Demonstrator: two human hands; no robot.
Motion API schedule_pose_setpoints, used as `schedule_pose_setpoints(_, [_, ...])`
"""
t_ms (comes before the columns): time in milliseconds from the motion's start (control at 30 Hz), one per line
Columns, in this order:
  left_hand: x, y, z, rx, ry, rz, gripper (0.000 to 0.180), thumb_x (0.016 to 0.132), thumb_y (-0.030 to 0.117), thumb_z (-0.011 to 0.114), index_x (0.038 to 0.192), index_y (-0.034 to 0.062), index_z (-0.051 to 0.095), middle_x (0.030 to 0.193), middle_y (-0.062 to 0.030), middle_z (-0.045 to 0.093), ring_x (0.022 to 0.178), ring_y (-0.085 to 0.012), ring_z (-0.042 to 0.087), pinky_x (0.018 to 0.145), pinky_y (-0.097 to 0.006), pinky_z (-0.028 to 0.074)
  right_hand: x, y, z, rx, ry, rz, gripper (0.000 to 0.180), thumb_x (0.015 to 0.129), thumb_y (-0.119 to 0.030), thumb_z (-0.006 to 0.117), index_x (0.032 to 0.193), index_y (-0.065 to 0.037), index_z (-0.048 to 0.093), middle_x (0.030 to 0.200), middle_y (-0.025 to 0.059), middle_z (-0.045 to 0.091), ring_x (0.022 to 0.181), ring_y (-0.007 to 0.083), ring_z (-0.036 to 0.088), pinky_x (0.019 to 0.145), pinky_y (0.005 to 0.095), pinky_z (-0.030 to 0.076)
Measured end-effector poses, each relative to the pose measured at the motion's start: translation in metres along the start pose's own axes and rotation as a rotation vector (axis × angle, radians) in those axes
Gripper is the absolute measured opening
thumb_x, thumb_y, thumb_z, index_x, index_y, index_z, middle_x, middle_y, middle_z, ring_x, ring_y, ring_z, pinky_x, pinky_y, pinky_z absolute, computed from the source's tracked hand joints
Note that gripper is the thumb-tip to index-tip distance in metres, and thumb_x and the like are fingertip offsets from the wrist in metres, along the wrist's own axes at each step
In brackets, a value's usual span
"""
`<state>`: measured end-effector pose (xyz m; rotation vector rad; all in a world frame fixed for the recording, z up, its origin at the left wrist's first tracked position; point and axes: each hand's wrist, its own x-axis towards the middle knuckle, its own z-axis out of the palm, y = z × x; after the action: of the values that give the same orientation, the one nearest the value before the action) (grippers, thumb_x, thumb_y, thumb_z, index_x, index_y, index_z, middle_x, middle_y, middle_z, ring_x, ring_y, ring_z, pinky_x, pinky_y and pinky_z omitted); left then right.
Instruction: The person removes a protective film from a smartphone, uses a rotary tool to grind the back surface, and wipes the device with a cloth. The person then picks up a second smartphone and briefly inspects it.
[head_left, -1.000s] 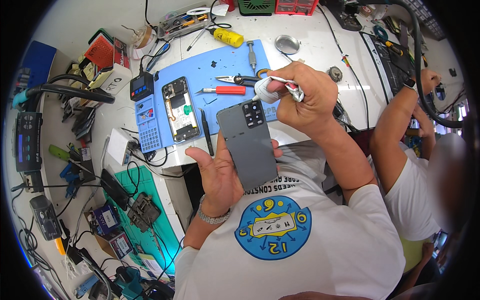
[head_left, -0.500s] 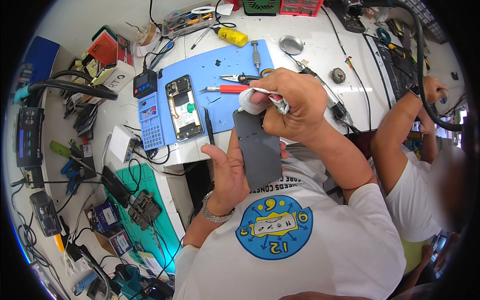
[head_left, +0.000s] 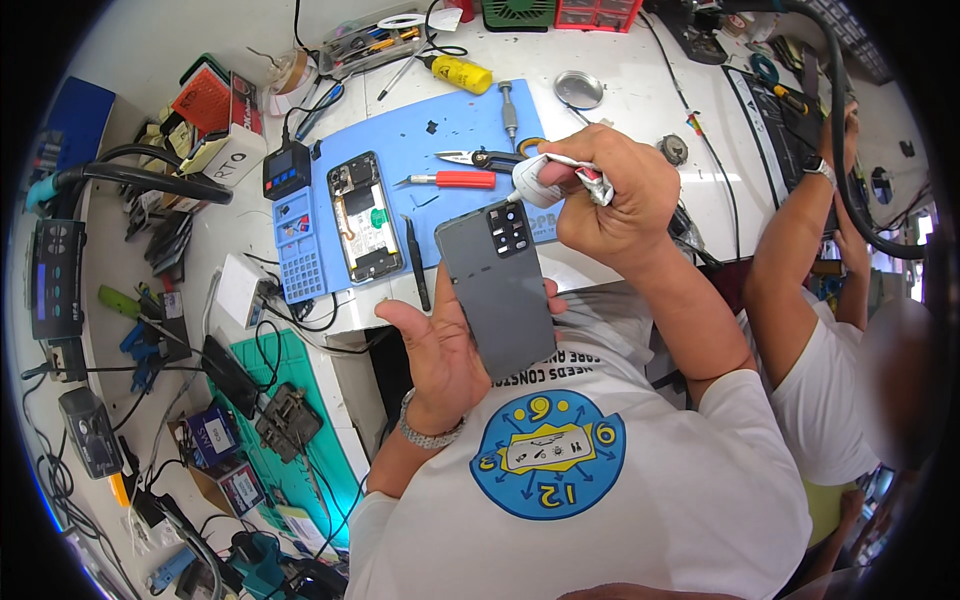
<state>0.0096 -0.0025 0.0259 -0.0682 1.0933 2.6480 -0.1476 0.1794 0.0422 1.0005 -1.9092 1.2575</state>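
Observation:
A dark grey phone back cover (head_left: pixel 497 305) rests tilted in my left hand (head_left: pixel 440 365). My fingers wrap its far edge, and the thumb sticks out away from it. At its upper end the camera openings (head_left: pixel 509 230) show. A crumpled white squeeze tube (head_left: pixel 533 180) is pinched in my right hand (head_left: pixel 625 200), its nozzle close to the cover's top edge; I cannot tell whether they touch. Beyond, on a blue mat (head_left: pixel 395 130), lies an opened phone (head_left: pixel 362 215) with its insides showing. Near it are black tweezers (head_left: pixel 416 265), a red-handled craft knife (head_left: pixel 465 180) and scissors (head_left: pixel 490 158).
A screwdriver (head_left: pixel 509 110), a yellow bottle (head_left: pixel 460 74) and a round metal lid (head_left: pixel 578 89) lie farther back. A small parts tray (head_left: pixel 300 250) adjoins the mat's left side. At the right, another person's arms (head_left: pixel 790 240) reach over the bench. Shelves with cables stand left.
My left hand has shifted the cover slightly left and up. My right hand has moved right with the tube, so the camera openings now show.

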Motion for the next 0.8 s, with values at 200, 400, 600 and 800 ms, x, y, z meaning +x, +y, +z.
schedule_pose_setpoints(200, [-0.001, 0.000, 0.000, -0.032, 0.003, 0.019, 0.122, 0.085, 0.101, 0.012, 0.173, 0.0171, 0.015, 0.148, -0.0312, 0.059, 0.128, -0.0429, 0.068, 0.102, -0.056, 0.061, -0.003, 0.003, -0.004, -0.007, -0.002, 0.002, 0.041, 0.061, 0.008, 0.070, 0.100, -0.003, 0.075, 0.085, 0.0058, 0.077, 0.071, 0.0220, 0.076, 0.059, 0.0309, 0.058])
schedule_pose_setpoints(400, [0.000, 0.002, 0.003, 0.001, 0.051, 0.062, 0.121, 0.087, 0.101, 0.006, 0.174, 0.0176, 0.014, 0.143, -0.0341, 0.059, 0.124, -0.0459, 0.068, 0.094, -0.061, 0.064, -0.007, -0.003, -0.003, 0.048, -0.029, 0.009, 0.041, 0.062, 0.007, 0.075, 0.101, -0.003, 0.075, 0.084, 0.0065, 0.076, 0.070, 0.0231, 0.076, 0.059, 0.0312, 0.058])
schedule_pose_setpoints(600, [0.003, 0.007, 0.003, 0.018, 0.083, 0.074, 0.121, 0.086, 0.103, 0.011, 0.175, 0.0207, 0.013, 0.144, -0.0336, 0.058, 0.124, -0.0473, 0.067, 0.094, -0.063, 0.063, -0.009, -0.016, -0.006, 0.024, -0.092, 0.012, 0.051, 0.059, 0.013, 0.059, 0.104, -0.003, 0.078, 0.077, 0.0063, 0.076, 0.068, 0.0203, 0.074, 0.062, 0.0291, 0.055])
schedule_pose_setpoints(800, [0.002, 0.006, 0.001, -0.125, 0.078, 0.103, 0.120, 0.087, 0.103, 0.015, 0.175, 0.0220, 0.013, 0.146, -0.0340, 0.056, 0.126, -0.0490, 0.066, 0.096, -0.064, 0.062, -0.009, -0.013, -0.005, 0.066, -0.054, -0.033, 0.047, 0.054, 0.003, 0.076, 0.100, -0.002, 0.073, 0.080, 0.0043, 0.073, 0.062, 0.0225, 0.066, 0.055, 0.0321, 0.051])
